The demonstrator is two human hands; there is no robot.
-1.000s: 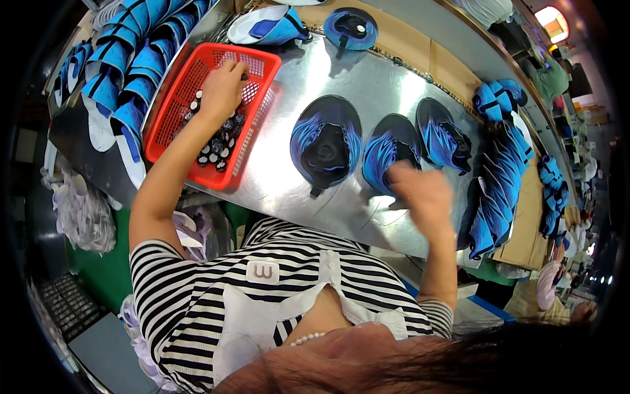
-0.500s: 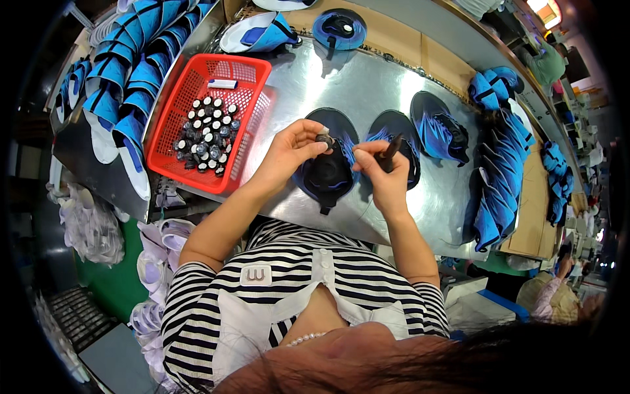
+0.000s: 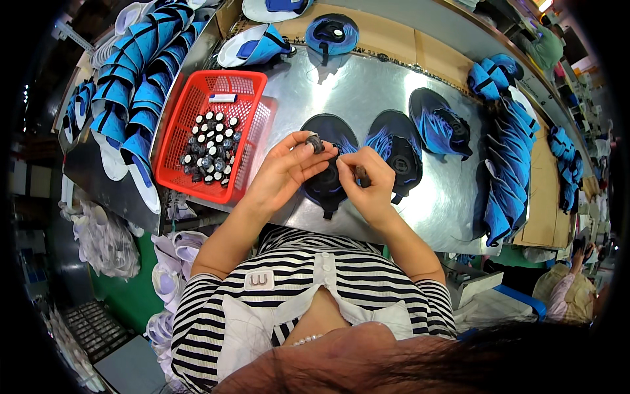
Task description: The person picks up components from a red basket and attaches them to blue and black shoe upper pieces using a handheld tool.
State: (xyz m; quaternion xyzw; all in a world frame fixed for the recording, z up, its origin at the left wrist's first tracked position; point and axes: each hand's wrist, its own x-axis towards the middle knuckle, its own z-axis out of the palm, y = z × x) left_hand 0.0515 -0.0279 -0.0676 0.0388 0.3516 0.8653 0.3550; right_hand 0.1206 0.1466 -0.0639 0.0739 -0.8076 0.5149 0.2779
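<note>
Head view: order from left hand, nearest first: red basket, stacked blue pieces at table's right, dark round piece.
1. Dark round piece: at the left hand's fingertips.
2. Red basket: just left of that hand.
3. Stacked blue pieces: far right, beyond the right hand.

– What's at nine o'clock on the worktop (image 3: 453,213)?
– The basket (image 3: 172,144), small knobs (image 3: 213,144) in it, a short stick (image 3: 222,98) toward its twelve.
– And three o'clock?
– A row of overlapping shoe uppers (image 3: 508,171); three separate uppers (image 3: 403,157) lie between it and the basket.
– Twelve o'clock?
– Another single upper (image 3: 321,37).
</note>
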